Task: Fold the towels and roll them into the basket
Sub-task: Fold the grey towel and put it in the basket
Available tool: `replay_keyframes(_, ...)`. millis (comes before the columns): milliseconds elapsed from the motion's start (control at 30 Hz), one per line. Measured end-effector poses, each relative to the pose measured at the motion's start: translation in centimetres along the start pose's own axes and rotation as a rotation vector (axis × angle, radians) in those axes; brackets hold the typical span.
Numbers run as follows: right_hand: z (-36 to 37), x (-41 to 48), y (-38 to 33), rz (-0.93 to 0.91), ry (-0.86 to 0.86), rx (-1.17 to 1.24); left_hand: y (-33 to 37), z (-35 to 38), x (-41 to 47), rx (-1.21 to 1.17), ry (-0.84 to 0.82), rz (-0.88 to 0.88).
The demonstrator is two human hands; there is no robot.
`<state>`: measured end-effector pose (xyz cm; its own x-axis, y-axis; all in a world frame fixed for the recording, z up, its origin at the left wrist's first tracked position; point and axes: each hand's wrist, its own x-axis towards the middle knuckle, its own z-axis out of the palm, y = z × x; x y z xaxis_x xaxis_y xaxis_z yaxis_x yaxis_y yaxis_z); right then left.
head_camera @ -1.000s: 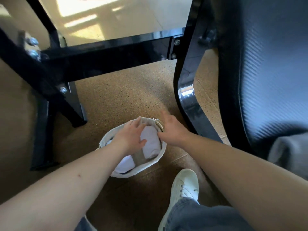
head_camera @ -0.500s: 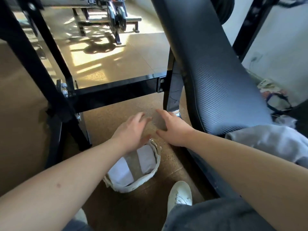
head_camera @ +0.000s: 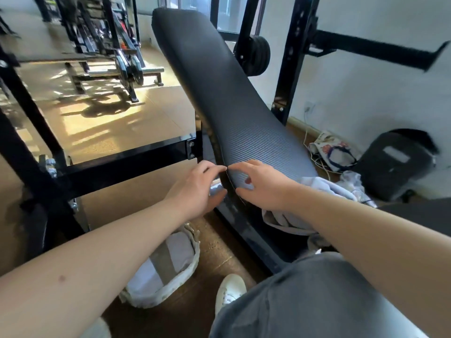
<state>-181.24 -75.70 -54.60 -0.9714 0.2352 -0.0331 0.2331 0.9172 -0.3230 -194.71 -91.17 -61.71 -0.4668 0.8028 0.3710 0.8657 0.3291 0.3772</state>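
White rolled towels (head_camera: 180, 250) sit in basket (head_camera: 175, 286) on floor (head_camera: 217, 247), under left forearm. Loose towel (head_camera: 322, 189) crumpled on bench (head_camera: 231, 106), touching right wrist. Left hand (head_camera: 195, 189) and right hand (head_camera: 263, 184) at bench edge, fingers loosely curved, grasping nothing.

The black padded bench (head_camera: 234, 113) slopes up away from me, and a crumpled heap of pale grey towels (head_camera: 324, 189) lies at its near end. On the brown floor (head_camera: 136, 191), left of the bench frame, sits the white basket (head_camera: 195, 242) with rolled white towels (head_camera: 180, 250) in it and my white shoe (head_camera: 230, 289) near it. A patterned bag (head_camera: 334, 152) and loose cables lie by the wall.
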Motion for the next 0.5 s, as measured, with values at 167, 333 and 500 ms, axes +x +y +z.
replay_keyframes(167, -1.6, -2.8, 3.4, 0.056, -0.004, -0.094, 3.5, 1.7, 2.5, -0.048, -0.061, 0.111)
replay_keyframes(333, -2.5, -5.3, 5.9, 0.148, -0.038, -0.287, 7.0, 3.3, 4.4, -0.081, -0.241, 0.164)
replay_keyframes(500, -2.7, -7.6, 7.3, 0.200, -0.104, -0.445, 9.7, 5.6, 5.4, 0.000, -0.372, 0.126)
